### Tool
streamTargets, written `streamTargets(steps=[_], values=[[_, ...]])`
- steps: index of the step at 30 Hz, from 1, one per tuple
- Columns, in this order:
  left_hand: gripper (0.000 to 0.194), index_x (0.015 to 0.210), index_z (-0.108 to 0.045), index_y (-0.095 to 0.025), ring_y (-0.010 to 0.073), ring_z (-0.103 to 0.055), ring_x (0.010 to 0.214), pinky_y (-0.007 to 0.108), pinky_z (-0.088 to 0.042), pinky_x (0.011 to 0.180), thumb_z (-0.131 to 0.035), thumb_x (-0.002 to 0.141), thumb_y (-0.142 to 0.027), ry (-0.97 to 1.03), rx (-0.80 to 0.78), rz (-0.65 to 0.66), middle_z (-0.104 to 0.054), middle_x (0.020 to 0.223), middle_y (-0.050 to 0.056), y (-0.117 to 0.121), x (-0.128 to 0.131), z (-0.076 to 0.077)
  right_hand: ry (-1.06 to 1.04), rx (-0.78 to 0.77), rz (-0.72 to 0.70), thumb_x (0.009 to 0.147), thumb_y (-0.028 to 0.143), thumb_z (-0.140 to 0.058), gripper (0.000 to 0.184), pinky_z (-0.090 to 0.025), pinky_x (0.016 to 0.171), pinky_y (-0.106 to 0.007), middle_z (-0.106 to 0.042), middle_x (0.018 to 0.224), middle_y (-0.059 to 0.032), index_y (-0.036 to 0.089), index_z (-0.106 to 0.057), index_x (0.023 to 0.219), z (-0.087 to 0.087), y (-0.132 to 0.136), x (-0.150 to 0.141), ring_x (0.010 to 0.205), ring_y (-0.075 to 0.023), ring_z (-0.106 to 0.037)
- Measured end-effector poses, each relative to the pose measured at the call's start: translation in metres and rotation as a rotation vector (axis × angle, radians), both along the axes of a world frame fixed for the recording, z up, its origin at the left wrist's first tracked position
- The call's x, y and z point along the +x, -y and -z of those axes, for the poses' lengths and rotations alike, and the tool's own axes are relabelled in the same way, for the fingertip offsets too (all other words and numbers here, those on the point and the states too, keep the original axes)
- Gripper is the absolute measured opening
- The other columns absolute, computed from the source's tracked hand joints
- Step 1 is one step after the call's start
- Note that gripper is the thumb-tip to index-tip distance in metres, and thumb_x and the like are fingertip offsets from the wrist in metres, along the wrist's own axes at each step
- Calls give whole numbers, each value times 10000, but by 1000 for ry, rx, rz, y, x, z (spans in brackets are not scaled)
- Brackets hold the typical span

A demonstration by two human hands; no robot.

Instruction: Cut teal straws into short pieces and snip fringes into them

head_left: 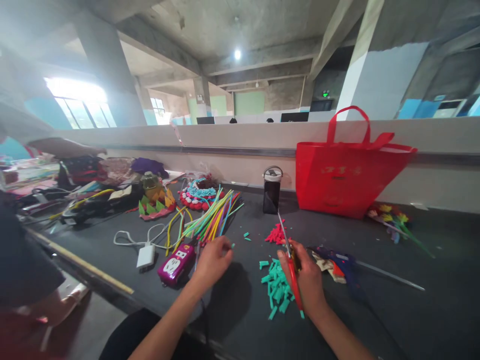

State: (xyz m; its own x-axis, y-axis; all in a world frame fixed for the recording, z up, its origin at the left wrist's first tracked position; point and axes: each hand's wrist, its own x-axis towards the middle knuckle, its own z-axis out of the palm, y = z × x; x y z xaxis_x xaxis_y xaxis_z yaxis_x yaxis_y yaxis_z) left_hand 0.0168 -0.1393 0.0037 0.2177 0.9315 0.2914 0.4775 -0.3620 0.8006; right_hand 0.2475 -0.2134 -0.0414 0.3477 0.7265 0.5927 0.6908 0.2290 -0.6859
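My right hand (305, 277) is closed round the red handles of a pair of scissors (290, 260), whose blades point up and away. Just left of it lies a pile of short teal cut pieces (277, 290), and a smaller red pile (276, 235) lies beyond. My left hand (213, 260) hovers over the dark table (412, 320) with its fingers pinched together near the ends of a bundle of coloured pipe cleaners (213, 220); what it pinches is too small to name.
A red tote bag (347, 170) and a dark bottle (271, 192) stand at the back. A purple power strip (176, 264), white charger (146, 255), craft flowers (198, 192) and clutter lie left. A glue gun (333, 262) lies right. Another person's sleeve (22, 270) is far left.
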Motion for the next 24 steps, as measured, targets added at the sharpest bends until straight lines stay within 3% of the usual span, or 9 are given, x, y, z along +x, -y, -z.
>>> streamTargets(steps=[3, 6, 11, 14, 16, 18, 24], values=[[78, 714, -622, -202, 167, -539, 656, 255, -366, 618, -568, 660, -185, -27, -11, -104, -625, 691, 1, 11, -31, 2, -1, -21, 18, 887, 471, -538, 365, -535, 659, -274, -729, 838, -49, 180, -596, 1100, 1, 0, 0, 706, -190, -696], [55, 715, -614, -197, 176, -565, 697, 269, -399, 654, -620, 682, -241, 103, -88, -123, -646, 721, 10, 26, -37, 4, 13, -16, 16, 882, 484, -538, 370, -531, 649, -273, -729, 836, -52, 180, -601, 1083, 3, 1, -1, 696, -192, -695], [134, 718, -596, -186, 166, -596, 742, 284, -440, 757, -666, 727, -300, 624, -341, 69, -681, 757, 35, 40, 2, -2, 7, 36, -3, 884, 455, -548, 355, -542, 652, -268, -731, 844, -46, 175, -593, 1097, 3, 1, -4, 687, -180, -697], [109, 710, -589, -183, 158, -590, 718, 275, -437, 737, -666, 725, -258, 700, -374, 159, -671, 736, 33, 37, 35, -6, -8, 101, 3, 879, 430, -561, 352, -554, 707, -275, -729, 923, -56, 173, -588, 1119, 3, 1, -5, 742, -178, -703], [86, 684, -593, -182, 143, -563, 665, 254, -412, 667, -667, 703, -224, 620, -301, 157, -639, 688, 14, 31, 55, -5, -31, 97, -2, 879, 426, -563, 346, -555, 718, -282, -721, 935, -56, 177, -589, 1118, 3, 0, -5, 752, -177, -697], [77, 644, -590, -183, 130, -530, 616, 246, -385, 627, -653, 689, -176, 426, -126, 119, -596, 629, -7, 25, 72, -2, -63, 64, -22, 878, 422, -565, 349, -555, 696, -284, -715, 894, -50, 175, -585, 1124, 1, 0, -5, 725, -175, -687], [45, 745, -593, -181, 183, -594, 740, 294, -408, 702, -588, 735, -138, -154, 382, 107, -655, 740, 34, 16, 97, 17, -149, -5, -56, 865, 406, -565, 317, -547, 696, -295, -699, 866, -51, 176, -588, 1081, -8, -1, -2, 767, -194, -678]])
